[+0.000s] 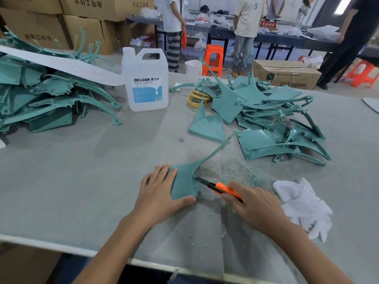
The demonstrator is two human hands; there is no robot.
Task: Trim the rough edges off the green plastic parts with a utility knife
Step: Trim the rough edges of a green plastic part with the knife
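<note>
Orange knife (225,189) — blade (202,180) against green part (183,186)

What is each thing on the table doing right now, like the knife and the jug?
utility knife: blade out, tip at the part's edge, gripped by the right hand.
green plastic part: lying flat, pressed down by the left hand.
DEXCON jug: upright, cap on.
white cloth: crumpled, lying loose.
yellow rings: stacked flat.
right pile of green parts: heaped loosely.

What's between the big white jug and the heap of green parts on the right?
Head view: a stack of yellow rings and a curved green strip lie between jug and heap.
</note>
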